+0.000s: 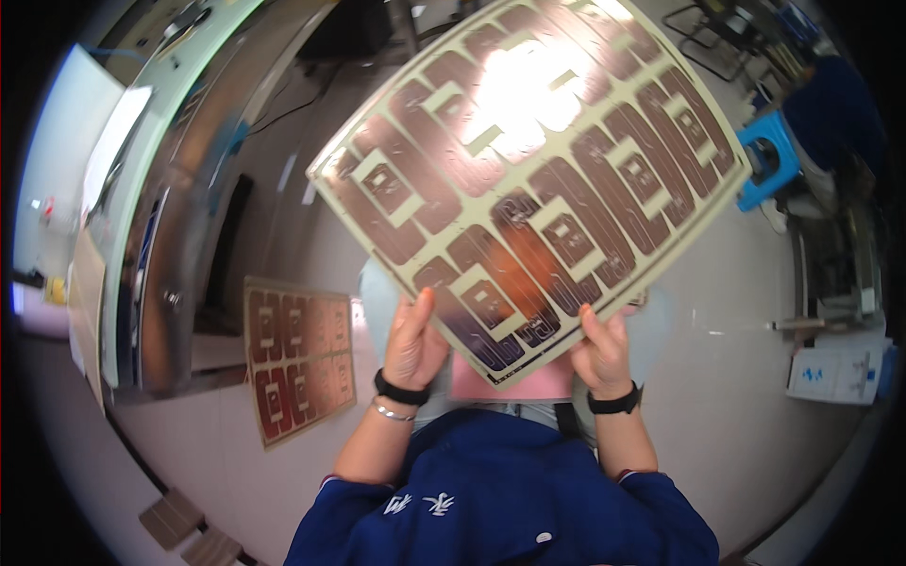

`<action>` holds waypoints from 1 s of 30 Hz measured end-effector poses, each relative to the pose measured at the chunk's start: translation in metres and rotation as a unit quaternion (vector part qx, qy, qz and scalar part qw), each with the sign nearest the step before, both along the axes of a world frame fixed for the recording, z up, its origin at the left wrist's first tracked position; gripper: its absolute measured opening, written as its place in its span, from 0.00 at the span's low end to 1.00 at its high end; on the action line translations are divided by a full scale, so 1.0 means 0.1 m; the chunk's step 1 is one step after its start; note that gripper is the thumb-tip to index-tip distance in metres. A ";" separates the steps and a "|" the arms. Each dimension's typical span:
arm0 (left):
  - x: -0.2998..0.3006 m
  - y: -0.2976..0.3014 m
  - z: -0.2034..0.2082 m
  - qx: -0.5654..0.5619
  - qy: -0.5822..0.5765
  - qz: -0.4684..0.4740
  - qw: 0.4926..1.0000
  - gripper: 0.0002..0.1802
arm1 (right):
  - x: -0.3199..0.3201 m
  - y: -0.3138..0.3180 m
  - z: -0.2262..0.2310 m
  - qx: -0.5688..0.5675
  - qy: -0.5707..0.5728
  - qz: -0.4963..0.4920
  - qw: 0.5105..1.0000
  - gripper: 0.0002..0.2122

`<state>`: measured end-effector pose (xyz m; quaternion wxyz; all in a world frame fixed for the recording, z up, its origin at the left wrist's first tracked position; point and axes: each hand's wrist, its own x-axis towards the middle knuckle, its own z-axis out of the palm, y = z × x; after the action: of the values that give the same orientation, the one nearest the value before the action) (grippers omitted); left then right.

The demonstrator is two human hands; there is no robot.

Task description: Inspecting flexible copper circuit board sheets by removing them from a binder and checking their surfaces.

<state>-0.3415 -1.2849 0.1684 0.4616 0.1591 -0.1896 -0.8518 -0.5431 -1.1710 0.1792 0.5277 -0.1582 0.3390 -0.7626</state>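
Observation:
A large circuit board panel (pixel 552 179) with shiny copper patterns and a pale border is held up, tilted, in front of me. My left hand (pixel 417 351) is closed on its lower left edge, with the thumb on the near face. Closer to the bottom right edge, my right hand (pixel 604 354) pinches the same panel, thumb also in front. The fingers behind the panel are mostly hidden. Bright glare covers part of its upper area. Below the panel, a pink sheet (pixel 514 382) lies on my lap, partly covered.
A second copper-patterned panel (pixel 300 363) stands on the left beside a long workbench (pixel 170 283) with a pale top. At the right are a blue stool (pixel 772 160), a seated person (pixel 835 118) and papers (pixel 835 373). Brown blocks (pixel 172 519) lie at lower left.

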 end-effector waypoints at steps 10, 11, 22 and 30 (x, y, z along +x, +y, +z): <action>0.20 -0.19 -0.02 -0.010 -0.114 -0.028 0.993 0.22 | -1.97 0.80 -0.37 -0.183 -0.017 -0.043 0.982 0.18; 0.23 -0.20 -0.06 -0.017 -0.133 -0.003 0.991 0.20 | -1.82 0.75 -0.17 -0.076 0.031 -0.143 0.986 0.19; 0.25 -0.39 -0.04 -0.019 -0.238 0.101 0.966 0.11 | -1.81 0.79 0.22 0.234 0.262 -0.093 0.932 0.21; 0.25 -0.42 -0.09 -0.025 -0.327 0.104 0.939 0.11 | -1.76 0.66 0.08 0.278 0.293 -0.109 0.909 0.16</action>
<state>-0.3161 -1.3268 0.1597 0.4639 0.4359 -0.3341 -0.6951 -0.7187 -1.1048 0.1873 0.3414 -0.1834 0.6913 -0.6098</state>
